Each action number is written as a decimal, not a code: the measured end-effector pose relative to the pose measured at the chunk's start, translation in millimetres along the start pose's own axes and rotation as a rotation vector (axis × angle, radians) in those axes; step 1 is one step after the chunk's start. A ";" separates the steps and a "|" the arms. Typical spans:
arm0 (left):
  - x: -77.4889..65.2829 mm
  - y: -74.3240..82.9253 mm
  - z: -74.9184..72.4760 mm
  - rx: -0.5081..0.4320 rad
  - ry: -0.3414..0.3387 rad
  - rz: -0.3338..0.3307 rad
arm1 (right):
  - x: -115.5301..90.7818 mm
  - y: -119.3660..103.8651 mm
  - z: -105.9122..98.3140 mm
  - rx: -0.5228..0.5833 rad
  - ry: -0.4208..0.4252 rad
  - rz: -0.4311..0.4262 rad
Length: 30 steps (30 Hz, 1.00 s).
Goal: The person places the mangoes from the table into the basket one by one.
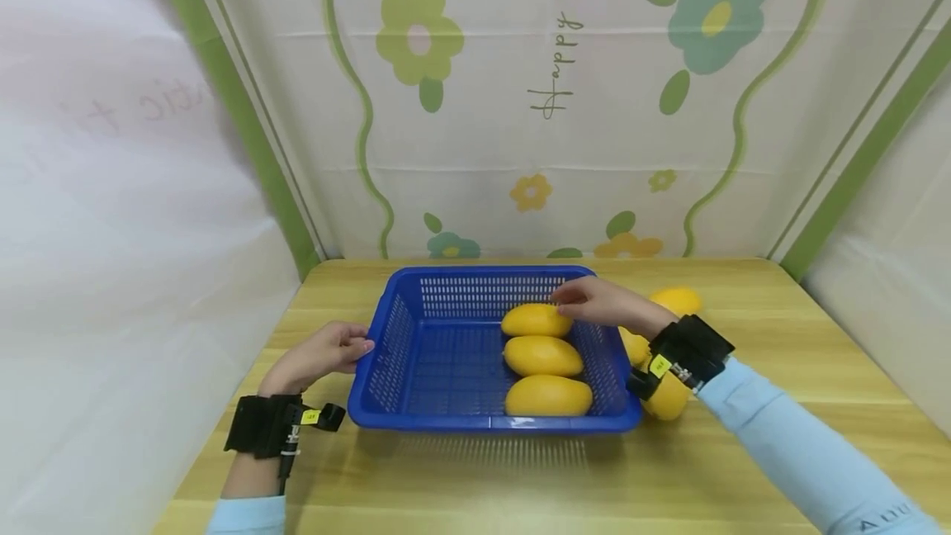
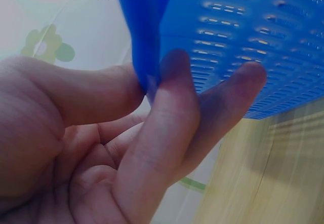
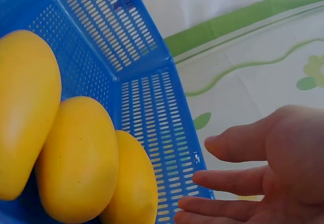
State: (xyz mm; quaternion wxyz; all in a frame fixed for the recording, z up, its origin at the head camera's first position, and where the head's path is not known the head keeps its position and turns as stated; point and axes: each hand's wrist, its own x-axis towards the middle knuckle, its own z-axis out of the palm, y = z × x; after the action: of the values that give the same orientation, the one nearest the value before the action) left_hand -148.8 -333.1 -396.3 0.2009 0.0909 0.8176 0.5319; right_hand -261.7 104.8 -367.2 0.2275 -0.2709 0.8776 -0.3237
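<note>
A blue plastic basket (image 1: 453, 421) stands on the table with three yellow mangoes lined up along its right side. My left hand (image 1: 327, 351) pinches the basket's left rim, thumb on one face and fingers on the other, as the left wrist view shows. Over the back right of the basket is my right hand (image 1: 598, 302), close to the farthest mango (image 1: 535, 320). In the right wrist view its fingers (image 3: 228, 181) extend loosely near the rim and hold nothing. The middle mango (image 1: 542, 356) and the nearest mango (image 1: 548, 396) lie in front of it.
Several more yellow mangoes, among them one at the back (image 1: 676, 299) and one nearer (image 1: 666, 397), lie right of the basket, partly hidden by my right arm. A printed cloth wall (image 1: 475, 139) rises behind the wooden table (image 1: 780, 403).
</note>
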 end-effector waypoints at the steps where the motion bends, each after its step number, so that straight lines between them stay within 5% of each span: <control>1: 0.0 0.0 -0.8 0.004 -0.001 -0.002 | -2.5 -0.1 -0.7 0.007 0.010 -0.004; 30: 0.2 5.1 -0.1 0.004 -0.003 -0.019 | -48.4 2.7 -11.9 0.085 0.085 -0.089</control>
State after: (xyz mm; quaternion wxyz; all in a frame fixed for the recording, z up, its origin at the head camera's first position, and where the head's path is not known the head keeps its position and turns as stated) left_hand -149.4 -331.0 -391.6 0.2069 0.0843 0.8192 0.5282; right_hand -233.1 142.0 -350.0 0.1866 -0.2857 0.8589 -0.3819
